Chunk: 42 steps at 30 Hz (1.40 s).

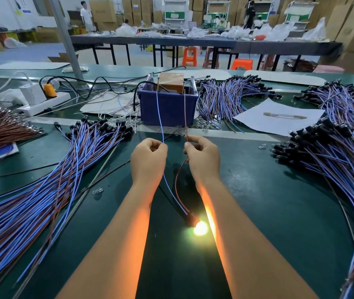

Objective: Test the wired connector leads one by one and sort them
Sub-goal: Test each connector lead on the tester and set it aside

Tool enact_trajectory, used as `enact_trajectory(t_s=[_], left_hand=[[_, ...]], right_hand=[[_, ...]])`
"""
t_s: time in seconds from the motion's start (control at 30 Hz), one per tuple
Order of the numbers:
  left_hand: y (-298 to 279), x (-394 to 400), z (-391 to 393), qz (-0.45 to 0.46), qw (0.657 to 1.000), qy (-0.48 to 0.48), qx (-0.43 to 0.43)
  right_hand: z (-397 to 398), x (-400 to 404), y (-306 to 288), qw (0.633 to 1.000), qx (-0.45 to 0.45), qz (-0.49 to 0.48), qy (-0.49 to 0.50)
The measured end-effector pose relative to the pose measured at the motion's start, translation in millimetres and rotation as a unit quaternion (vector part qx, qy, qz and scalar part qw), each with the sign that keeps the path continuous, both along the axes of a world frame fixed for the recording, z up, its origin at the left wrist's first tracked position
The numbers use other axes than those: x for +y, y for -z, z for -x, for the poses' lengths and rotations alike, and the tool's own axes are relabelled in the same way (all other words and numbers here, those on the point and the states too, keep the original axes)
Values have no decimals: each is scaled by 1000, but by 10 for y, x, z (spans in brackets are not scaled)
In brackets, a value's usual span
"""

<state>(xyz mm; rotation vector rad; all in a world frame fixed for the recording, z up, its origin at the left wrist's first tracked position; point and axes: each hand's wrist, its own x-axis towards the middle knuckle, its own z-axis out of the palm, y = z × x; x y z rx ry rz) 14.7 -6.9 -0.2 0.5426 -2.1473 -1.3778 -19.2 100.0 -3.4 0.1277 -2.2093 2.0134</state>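
One connector lead is stretched between my hands and the blue bin. My left hand pinches its blue wire. My right hand pinches its brown wire. Both wires run up to the transformer inside the bin. The lead's lamp end hangs between my forearms and glows bright yellow-green. A big pile of blue-and-brown leads fans out on the left of the green mat. Another pile of leads lies on the right.
A third bundle of leads lies behind the bin on the right, beside a white sheet with a pen. A power strip with plugs sits far left, and brown wires lie at the left edge. Tables, stools and people stand beyond.
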Motion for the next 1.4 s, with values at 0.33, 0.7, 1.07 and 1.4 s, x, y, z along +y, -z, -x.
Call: enact_trajectory(t_s=[0.33, 0.7, 1.07, 1.4], left_hand=[[19, -6, 17, -5, 1000, 2, 5], [36, -13, 26, 2, 1000, 6, 12], [25, 45, 43, -36, 996, 63, 46], [29, -16, 85, -185, 976, 74, 84]], right_hand=[[-21, -1, -17, 1000, 2, 0, -1], [-14, 9, -4, 1000, 5, 2, -6], [-13, -83, 48, 995, 60, -34, -73], [-38, -95, 32, 982, 42, 21, -186]])
